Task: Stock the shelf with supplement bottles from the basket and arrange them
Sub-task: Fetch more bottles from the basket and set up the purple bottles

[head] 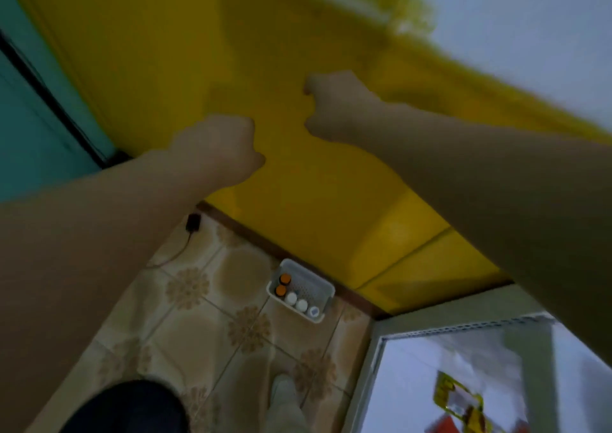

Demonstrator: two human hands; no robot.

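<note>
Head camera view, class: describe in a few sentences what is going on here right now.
A person stands on a tiled floor, both arms stretched toward a yellow wall. The left hand and right hand are curled into fists and seem to hold nothing. The white basket sits on the floor by the wall with five bottles in it, two orange-capped and three white-capped. The shelf is at lower right. The picture is blurred.

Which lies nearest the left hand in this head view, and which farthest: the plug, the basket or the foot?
As the head view shows them:
1. Plug, on the floor just below the left hand.
2. Basket, by the wall, down and to the right.
3. Foot, near the bottom edge, farthest.
</note>
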